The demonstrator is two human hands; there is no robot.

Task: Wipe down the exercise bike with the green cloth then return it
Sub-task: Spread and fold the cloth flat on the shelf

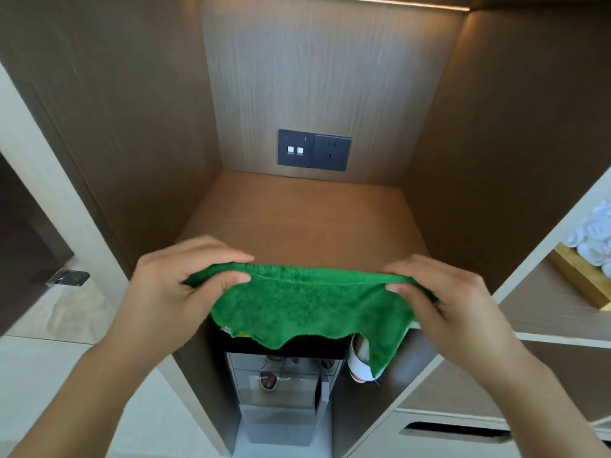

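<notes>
Head view has both of my hands up in front of a wooden shelf [297, 219], with the cloth [307, 309] stretched between them just above the shelf's front edge. My left hand [178, 285] pinches the cloth's upper left corner, thumb under and fingers over; my right hand [443, 295] pinches the upper right corner the same way. Neither hand is open. The cloth hangs free below the taut top hem, its ragged lower edge dangling past the front edge over the compartment beneath, where a mirrored box [281, 385] and a white cup [358, 365] sit. No bike is in view, so I judge this is either the pick-up or the return.

Risks as I see them: if I let go early, most of the cloth is off the shelf and its weight would drag it down into the lower compartment. The low right corner hangs beside the cup and could snag or tip it. A socket panel [314, 150] sits on the back wall, so a damp cloth pushed deep is unwise
</notes>
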